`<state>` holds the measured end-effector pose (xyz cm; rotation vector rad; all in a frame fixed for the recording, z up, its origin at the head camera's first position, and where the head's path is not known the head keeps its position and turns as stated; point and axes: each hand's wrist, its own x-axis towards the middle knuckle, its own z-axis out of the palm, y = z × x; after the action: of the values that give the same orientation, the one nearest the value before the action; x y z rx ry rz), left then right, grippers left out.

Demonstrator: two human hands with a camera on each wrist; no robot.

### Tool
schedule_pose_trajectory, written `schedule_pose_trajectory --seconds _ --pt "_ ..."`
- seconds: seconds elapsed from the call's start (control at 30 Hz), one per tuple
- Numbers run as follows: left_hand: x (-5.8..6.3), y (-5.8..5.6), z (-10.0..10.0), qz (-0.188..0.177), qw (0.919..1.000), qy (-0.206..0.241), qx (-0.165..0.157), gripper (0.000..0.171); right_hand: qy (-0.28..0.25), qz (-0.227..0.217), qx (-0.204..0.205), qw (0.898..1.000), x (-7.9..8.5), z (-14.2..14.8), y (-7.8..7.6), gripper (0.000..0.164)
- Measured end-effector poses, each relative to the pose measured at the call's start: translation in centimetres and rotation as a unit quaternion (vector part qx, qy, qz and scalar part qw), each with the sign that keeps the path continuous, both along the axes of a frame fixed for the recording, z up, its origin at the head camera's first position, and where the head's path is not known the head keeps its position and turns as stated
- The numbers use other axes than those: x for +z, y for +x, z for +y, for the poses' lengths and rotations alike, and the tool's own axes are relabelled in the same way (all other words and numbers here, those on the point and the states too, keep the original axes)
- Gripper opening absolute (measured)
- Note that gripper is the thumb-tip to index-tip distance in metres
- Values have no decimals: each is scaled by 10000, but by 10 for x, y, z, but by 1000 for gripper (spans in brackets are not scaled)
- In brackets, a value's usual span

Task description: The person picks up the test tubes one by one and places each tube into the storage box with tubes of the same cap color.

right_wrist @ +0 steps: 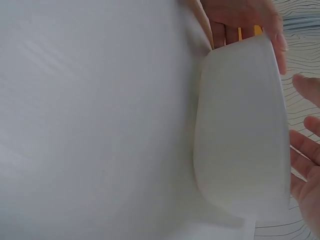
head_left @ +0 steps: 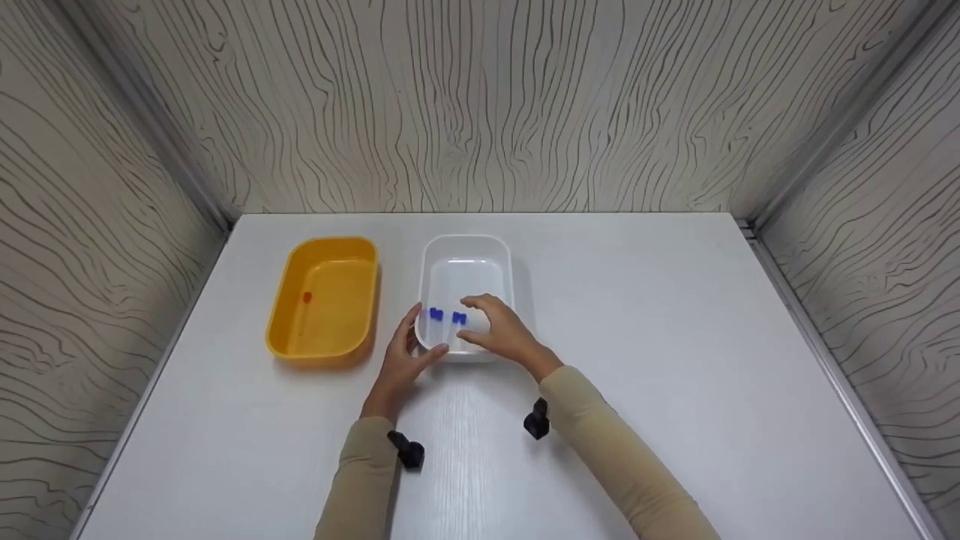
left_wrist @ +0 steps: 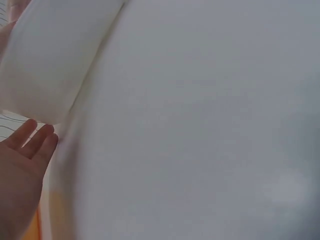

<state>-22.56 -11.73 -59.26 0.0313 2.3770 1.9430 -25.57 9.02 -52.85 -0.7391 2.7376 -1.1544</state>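
Note:
In the head view, a white rectangular tub (head_left: 466, 251) sits at mid-table. Two small dark-blue pieces (head_left: 459, 318) show near its front end, with faint translucent streaks around them; their exact kind is too small to tell. My left hand (head_left: 403, 364) holds the tub's front left corner, thumb at the front rim and fingers along the left side. Over the tub's front right part, my right hand (head_left: 501, 330) has thumb and fingers spread apart, fingertips near the blue pieces with nothing visible between them. Both wrist views show the tub's outer wall (right_wrist: 240, 130), hiding its inside.
Left of the white tub stands a yellow tub (head_left: 341, 300) with a small red piece (head_left: 307, 298) inside. A patterned wall (head_left: 480, 112) rises behind the white table (head_left: 637, 300), and side walls flank it. Black wrist cameras (head_left: 409, 453) are strapped to the sleeves.

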Motion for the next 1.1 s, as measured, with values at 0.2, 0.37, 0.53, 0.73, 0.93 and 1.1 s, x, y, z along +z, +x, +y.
schedule_pose_trajectory --seconds 0.2,0.37,0.53,0.73,0.93,1.1 --pt "5 6 4 435 9989 -94 175 84 -297 229 -4 9993 5 9 9 54" --pt "10 13 6 1004 9931 -517 325 76 -416 466 44 9980 7 14 15 52" --pt "15 20 8 1514 9773 -1357 600 65 -528 607 14 9968 8 16 22 49" --pt "23 28 6 1937 9489 -2264 1042 48 -610 710 59 9956 6 22 30 48" --pt "32 35 -5 2296 9294 -2520 1414 33 -807 586 10 9950 3 29 36 47" --pt "37 38 -18 2669 9176 -2302 1836 21 -927 572 -37 9940 1 35 40 47"
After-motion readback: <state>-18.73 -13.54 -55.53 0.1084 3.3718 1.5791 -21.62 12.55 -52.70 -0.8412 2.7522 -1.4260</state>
